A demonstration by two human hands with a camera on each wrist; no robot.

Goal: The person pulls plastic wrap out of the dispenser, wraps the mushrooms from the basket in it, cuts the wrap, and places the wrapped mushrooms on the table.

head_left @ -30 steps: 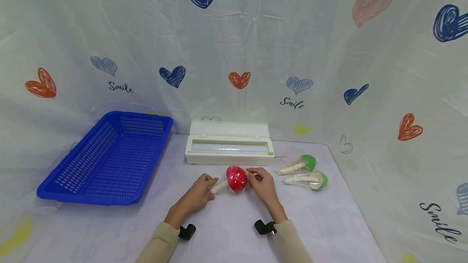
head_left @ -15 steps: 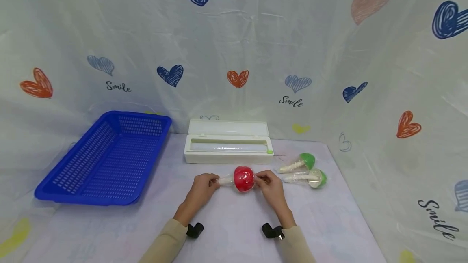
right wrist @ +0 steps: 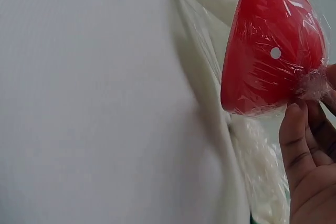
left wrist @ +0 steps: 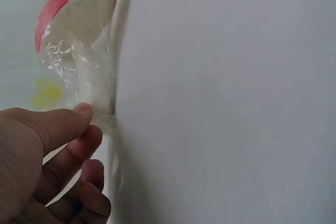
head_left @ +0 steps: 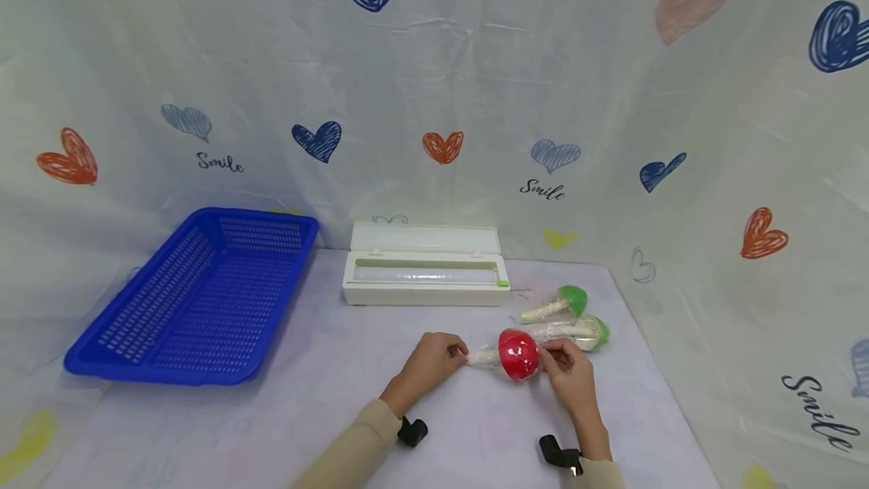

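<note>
Between my two hands is a toy mushroom with a red, white-dotted cap and a pale stem, wrapped in clear plastic film. My left hand pinches the stem end; in the left wrist view its thumb and forefinger meet at the wrapped stem. At the cap's top, my right hand pinches the gathered film, seen in the right wrist view. Just beyond the red cap lie two film-wrapped mushrooms with green caps, a nearer one and a farther one.
A blue perforated basket stands at the left of the table. At the back middle sits a white cling film dispenser, its lid raised and a roll inside. A curtain printed with hearts surrounds the table's back and right.
Both hands have carried the red mushroom to the right and slightly nearer, up to the green-capped ones. The left hand has shifted its hold to the stem's very end.
</note>
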